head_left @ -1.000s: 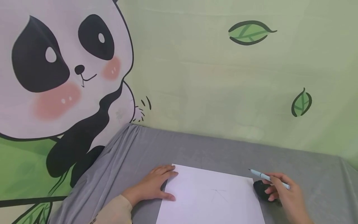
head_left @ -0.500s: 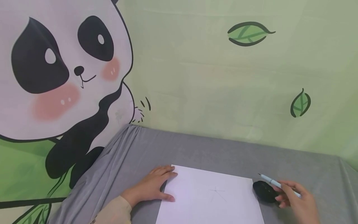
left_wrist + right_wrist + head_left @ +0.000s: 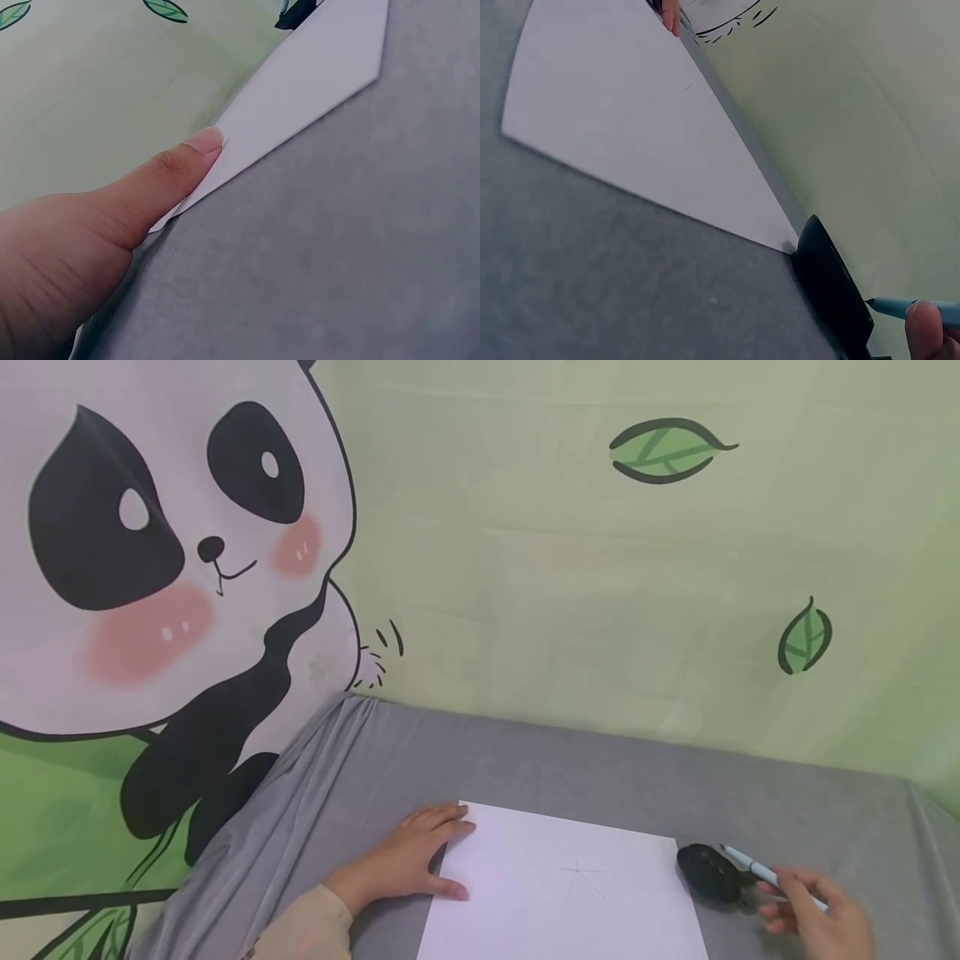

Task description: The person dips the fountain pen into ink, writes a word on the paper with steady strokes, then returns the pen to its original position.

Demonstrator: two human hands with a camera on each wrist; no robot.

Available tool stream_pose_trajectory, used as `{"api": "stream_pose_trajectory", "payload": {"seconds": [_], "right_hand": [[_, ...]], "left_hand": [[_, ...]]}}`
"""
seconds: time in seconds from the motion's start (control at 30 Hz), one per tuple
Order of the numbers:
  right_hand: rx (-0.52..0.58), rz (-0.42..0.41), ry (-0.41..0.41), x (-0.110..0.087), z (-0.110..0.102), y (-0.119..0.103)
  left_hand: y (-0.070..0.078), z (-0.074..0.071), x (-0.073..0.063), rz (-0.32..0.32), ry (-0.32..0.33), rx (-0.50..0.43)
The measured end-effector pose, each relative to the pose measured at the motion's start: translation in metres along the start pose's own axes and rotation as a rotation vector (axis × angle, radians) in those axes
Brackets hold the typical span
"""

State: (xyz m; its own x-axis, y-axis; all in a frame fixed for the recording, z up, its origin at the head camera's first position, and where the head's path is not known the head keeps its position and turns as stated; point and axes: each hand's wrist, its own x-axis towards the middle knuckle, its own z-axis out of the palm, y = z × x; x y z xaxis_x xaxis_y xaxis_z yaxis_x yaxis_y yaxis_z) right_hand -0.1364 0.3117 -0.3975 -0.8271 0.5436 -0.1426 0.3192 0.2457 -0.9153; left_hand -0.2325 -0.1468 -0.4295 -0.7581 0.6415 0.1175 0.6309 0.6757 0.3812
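Observation:
A sheet of white paper [image 3: 525,927] bears a few thin lines [image 3: 579,871] that cross at one point. My left hand [image 3: 408,856] rests with spread fingers over the paper's left edge; the thumb [image 3: 176,169] lies along that edge in the left wrist view. To the right of the sheet, my right hand [image 3: 821,910] pinches a light blue pen [image 3: 753,865], its dark tip pointing up and left. Just left of that hand, a black rounded object [image 3: 708,873] sits at the paper's right corner. In the right wrist view the pen tip overlaps the black object [image 3: 829,289].
Grey cloth [image 3: 570,760] covers the tabletop and bunches in folds at the left. Behind it hangs a pale green backdrop [image 3: 525,568] printed with a large panda [image 3: 172,635] and leaves [image 3: 667,450].
My right hand has moved right and slightly down with the pen, away from the paper, uncovering more of the black object. The left hand has stayed in place.

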Motion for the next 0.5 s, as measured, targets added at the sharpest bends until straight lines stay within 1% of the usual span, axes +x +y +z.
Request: {"api": "stream_pose_trajectory", "payload": {"seconds": [0.1, 0.2, 0.37, 0.5], "right_hand": [[-0.048, 0.037, 0.041, 0.000, 0.002, 0.002], [-0.044, 0.041, 0.062, -0.001, 0.002, 0.004], [0.009, 0.050, 0.062, -0.002, 0.000, 0.011], [-0.022, 0.054, 0.048, 0.002, -0.001, 0.019]], "left_hand": [[0.000, 0.000, 0.000, -0.004, -0.007, -0.005], [-0.001, 0.000, 0.001, -0.003, -0.012, -0.006], [-0.001, 0.001, 0.002, 0.001, -0.010, 0.005], [0.001, -0.001, 0.000, -0.002, -0.009, -0.003]]}}
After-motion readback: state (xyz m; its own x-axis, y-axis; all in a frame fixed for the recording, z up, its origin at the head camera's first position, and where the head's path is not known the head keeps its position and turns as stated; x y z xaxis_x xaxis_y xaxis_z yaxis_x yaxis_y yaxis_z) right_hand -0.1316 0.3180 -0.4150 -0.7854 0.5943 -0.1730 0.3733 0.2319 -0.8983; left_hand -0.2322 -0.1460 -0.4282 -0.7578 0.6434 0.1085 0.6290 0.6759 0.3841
